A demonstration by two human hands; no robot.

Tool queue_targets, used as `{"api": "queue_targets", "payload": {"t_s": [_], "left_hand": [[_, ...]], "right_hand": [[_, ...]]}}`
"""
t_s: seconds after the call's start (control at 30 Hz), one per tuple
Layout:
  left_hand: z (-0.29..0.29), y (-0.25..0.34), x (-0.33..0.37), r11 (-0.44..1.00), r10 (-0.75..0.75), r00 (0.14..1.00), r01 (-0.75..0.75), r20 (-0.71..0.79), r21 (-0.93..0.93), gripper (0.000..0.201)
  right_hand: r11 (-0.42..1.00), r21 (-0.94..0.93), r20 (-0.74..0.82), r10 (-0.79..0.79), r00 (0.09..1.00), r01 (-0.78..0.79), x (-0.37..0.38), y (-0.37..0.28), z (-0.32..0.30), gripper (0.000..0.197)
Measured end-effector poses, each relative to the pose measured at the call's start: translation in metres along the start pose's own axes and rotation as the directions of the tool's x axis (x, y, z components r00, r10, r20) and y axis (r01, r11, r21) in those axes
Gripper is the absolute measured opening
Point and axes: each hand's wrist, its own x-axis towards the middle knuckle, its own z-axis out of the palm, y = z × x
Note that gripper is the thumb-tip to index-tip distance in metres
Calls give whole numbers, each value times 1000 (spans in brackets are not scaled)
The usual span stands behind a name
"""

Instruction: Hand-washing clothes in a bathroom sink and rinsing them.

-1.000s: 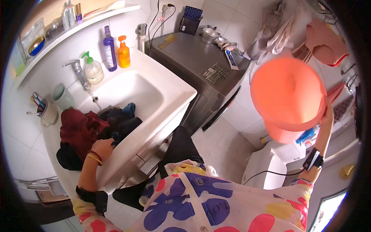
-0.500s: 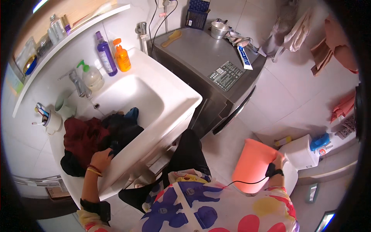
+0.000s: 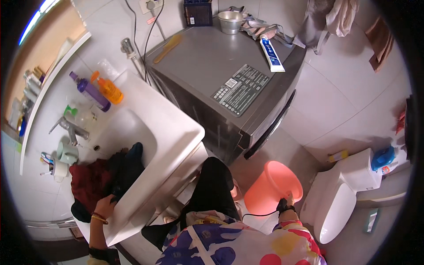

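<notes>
A heap of wet-looking dark clothes, maroon (image 3: 90,183) and black (image 3: 126,172), lies in the white sink (image 3: 174,117) and over its near edge. My left hand (image 3: 105,207) is at the near end of the heap, its fingers closed on the black cloth. On my right, a salmon-pink bucket (image 3: 260,194) stands tilted over the floor, its mouth turned up and to the right. My right hand (image 3: 289,200) grips the bucket by its near rim. Whether the bucket's base touches the floor I cannot tell.
A grey washing machine (image 3: 190,57) stands beyond the sink, with a toothpaste tube (image 3: 271,53) and metal bowl (image 3: 230,22) on top. A faucet (image 3: 70,129), purple bottle (image 3: 90,92) and orange pump bottle (image 3: 108,88) line the sink's back. A toilet (image 3: 338,203) is at right.
The view has turned to the right. My right hand has brought the bucket leftward, away from the toilet, and its open mouth now shows. My left hand stays on the clothes.
</notes>
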Motion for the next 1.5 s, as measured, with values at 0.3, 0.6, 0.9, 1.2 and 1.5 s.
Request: {"api": "queue_targets", "payload": {"t_s": [0.3,0.6,0.9,1.2,1.5], "left_hand": [[25,-23,29,981,84,996,-87,-23,-173,27],[-4,12,12,995,-53,997,58,61,-81,26],[-48,23,11,721,-166,966,-18,-198,-693,27],[-55,0,23,622,-142,915,-214,-378,-753,31],[-21,-37,-15,849,-29,721,-348,-692,-397,17]], "right_hand": [[674,-450,495,-358,792,586,90,53,-18,26],[796,-447,565,-104,818,410,1,104,47,45],[778,294,319,468,824,-555,-100,-10,142,67],[913,-408,522,239,819,-6,-60,-70,188,38],[204,-185,942,-242,232,961,-238,-188,251,26]]}}
